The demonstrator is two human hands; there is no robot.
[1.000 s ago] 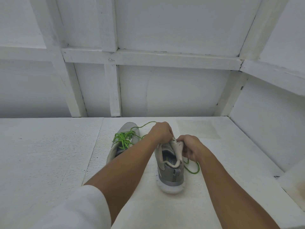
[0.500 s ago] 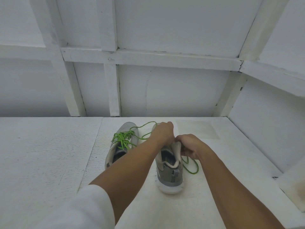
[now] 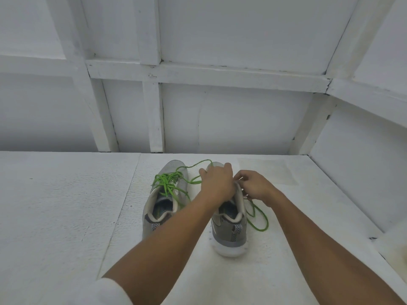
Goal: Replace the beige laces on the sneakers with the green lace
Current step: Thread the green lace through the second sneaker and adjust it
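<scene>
two sneakers side by side on a white board [image 3: 66, 205], heels at 6 o'clock. left sneaker [image 3: 164, 208]: green lace [image 3: 167, 183] bunched loose over its eyelets, one strand running toward 3 o'clock and going behind the left hand [image 3: 218, 183]. left hand lies over the tongue of the right sneaker [image 3: 229, 230], fingers curled down on it. right hand [image 3: 253, 188] at that shoe's 3 o'clock edge, thumb and fingers pinching the upper. a lace loop lies on the board at its 4 o'clock. lace ends hidden.
</scene>
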